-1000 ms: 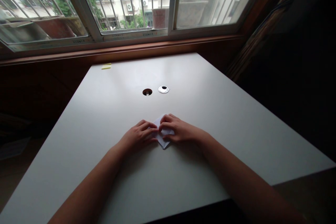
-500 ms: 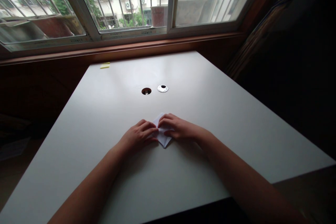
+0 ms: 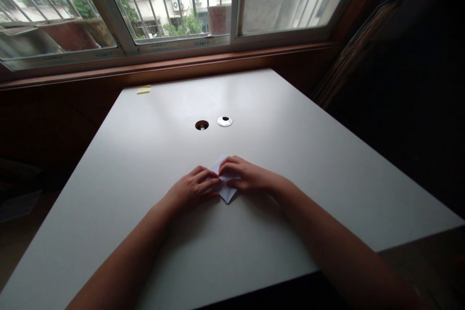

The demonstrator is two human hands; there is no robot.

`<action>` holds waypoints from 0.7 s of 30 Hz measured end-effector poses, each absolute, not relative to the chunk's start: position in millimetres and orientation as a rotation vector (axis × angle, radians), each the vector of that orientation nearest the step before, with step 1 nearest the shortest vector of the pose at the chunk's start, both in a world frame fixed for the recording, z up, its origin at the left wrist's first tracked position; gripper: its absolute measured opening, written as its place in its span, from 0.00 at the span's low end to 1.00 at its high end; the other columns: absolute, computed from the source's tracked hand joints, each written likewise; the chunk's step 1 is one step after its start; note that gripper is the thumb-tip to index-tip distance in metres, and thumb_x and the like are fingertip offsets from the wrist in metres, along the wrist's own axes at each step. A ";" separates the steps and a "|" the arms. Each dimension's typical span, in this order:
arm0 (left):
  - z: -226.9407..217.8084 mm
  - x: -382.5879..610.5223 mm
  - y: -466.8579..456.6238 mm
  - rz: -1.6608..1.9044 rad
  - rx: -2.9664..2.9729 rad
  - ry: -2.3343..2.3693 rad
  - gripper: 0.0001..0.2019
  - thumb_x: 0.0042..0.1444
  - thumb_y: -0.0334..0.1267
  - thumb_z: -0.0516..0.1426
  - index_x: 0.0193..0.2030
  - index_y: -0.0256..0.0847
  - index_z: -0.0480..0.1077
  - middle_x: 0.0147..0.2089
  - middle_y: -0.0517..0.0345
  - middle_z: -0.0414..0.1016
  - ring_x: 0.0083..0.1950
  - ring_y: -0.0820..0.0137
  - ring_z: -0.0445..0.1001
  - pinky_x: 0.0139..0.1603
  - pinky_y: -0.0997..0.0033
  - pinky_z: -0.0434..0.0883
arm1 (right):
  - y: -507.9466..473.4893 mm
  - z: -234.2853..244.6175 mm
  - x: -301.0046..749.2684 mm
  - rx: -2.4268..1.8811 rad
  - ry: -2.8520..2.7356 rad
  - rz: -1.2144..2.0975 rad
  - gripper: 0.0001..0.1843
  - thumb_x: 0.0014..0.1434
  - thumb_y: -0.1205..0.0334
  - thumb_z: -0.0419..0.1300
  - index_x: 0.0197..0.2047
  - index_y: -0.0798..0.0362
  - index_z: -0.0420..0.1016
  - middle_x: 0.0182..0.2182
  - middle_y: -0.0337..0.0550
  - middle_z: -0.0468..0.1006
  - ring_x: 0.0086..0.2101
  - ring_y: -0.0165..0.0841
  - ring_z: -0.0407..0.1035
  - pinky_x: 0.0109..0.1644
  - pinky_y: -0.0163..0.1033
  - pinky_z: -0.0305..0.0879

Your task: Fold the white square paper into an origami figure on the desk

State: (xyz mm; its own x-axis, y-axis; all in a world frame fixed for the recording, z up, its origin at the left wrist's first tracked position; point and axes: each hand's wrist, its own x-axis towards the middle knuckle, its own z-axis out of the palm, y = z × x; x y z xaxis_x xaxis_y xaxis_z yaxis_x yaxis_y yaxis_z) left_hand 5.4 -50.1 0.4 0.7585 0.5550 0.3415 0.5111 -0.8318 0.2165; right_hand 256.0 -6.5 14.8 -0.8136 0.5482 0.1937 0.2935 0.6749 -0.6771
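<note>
A small piece of folded white paper [image 3: 227, 195] lies on the white table, one corner pointing toward me and another away. From the left, my left hand [image 3: 196, 183] grips its edge, fingers bent and close together. My right hand [image 3: 245, 174] holds the opposite side, its curled fingers and thumb pressing on the paper near the middle. The fingertips of both hands almost meet over it. Much of the paper's left and right sides is hidden under the fingers.
Beyond the hands, the white table [image 3: 163, 140] has a round cable hole [image 3: 202, 125] with a metal grommet cover [image 3: 224, 121] beside it. A yellow sticky note [image 3: 144, 89] is at the far left edge. A barred window [image 3: 174, 5] stands behind the table.
The left fingers have shifted very slightly toward the paper's middle. Both hands stay on the paper, and the view has tilted a little.
</note>
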 end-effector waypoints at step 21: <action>-7.7 5.0 -47.6 0.718 2.800 0.935 0.17 0.63 0.43 0.58 0.57 0.42 0.70 0.50 0.48 0.72 0.52 0.62 0.68 0.54 0.58 0.74 | -2.0 8.7 264.2 -0.734 -2.610 0.781 0.41 0.47 0.47 0.73 0.62 0.47 0.68 0.63 0.49 0.66 0.62 0.45 0.58 0.67 0.52 0.57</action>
